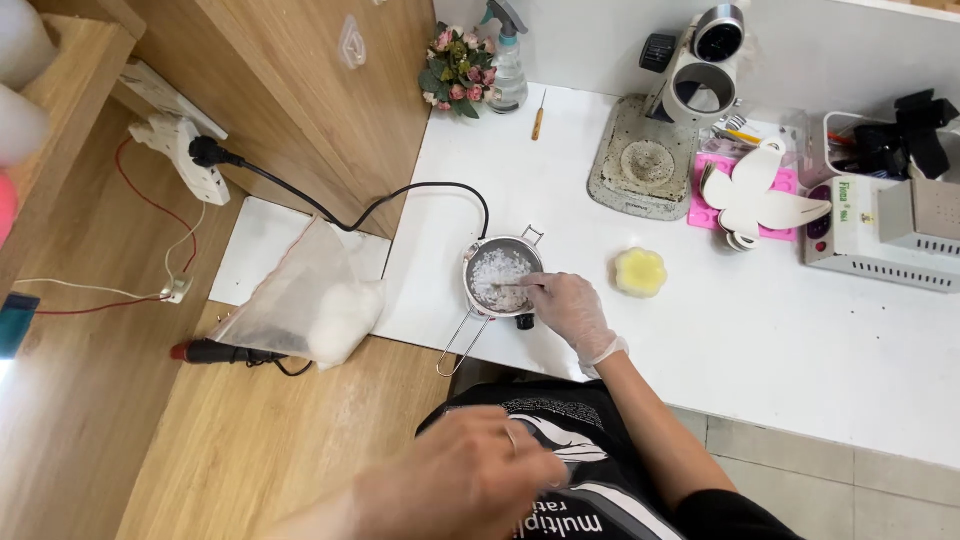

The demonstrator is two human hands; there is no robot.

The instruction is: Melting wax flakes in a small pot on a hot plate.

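A small metal pot [478, 258] with a wire handle stands on the white table [760, 330], on a little heater with a black cable. It holds white flakes [495, 272]. My right hand [570, 312], in a thin clear glove, reaches over the pot's right rim with its fingertips pinched on what looks like a thin stick lying across the flakes. My left hand [470, 480] is bare and blurred, low in the view in front of my black shirt, with fingers curled and nothing visible in it.
A plastic bag of white flakes [315, 310] lies left of the pot, a yellow flower-shaped block [640, 272] to its right. At the back are a pink mould [700, 212] with white flower shapes, a grey machine [880, 235], a spray bottle [508, 65] and a power strip [185, 155].
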